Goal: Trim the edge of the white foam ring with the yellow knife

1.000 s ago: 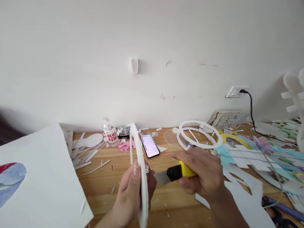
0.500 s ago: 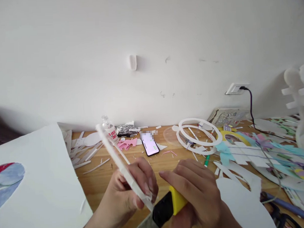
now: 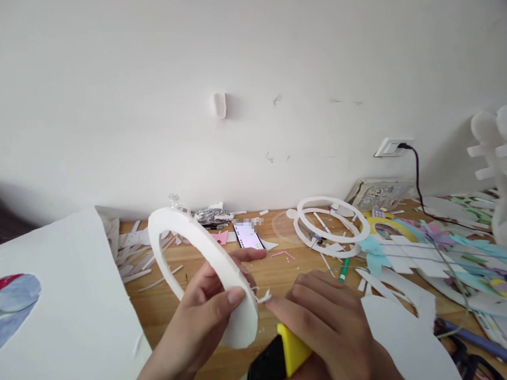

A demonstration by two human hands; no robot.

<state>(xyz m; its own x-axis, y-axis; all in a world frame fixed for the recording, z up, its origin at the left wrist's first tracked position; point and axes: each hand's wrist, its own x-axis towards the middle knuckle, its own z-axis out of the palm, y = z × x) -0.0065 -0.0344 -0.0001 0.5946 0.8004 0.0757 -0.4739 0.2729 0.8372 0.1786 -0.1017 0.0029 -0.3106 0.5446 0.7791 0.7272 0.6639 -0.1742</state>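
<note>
My left hand (image 3: 195, 325) is closed on a white foam ring (image 3: 203, 244), thumb on its near face. The ring stands tilted, its broad face turned partly toward me. A thin white shaving (image 3: 264, 297) hangs off the ring's right edge, close to my right index fingertip; whether they touch I cannot tell. Wrapped in my right hand (image 3: 332, 314) is a yellow and black utility knife (image 3: 295, 349), held low beneath the ring and apart from it. Only a bit of its blade shows at the bottom edge.
A phone (image 3: 247, 237) lies lit on the wooden table. Two white rings (image 3: 365, 225) rest at the back right, beside a heap of colored scraps (image 3: 442, 239). At left is a large white sheet (image 3: 75, 318). Black-handled scissors (image 3: 471, 362) lie front right; a cord (image 3: 419, 178) runs from the wall socket.
My left hand has turned the ring from edge-on to show its face. The knife has dropped down and away from the ring, and my left index finger has stretched out.
</note>
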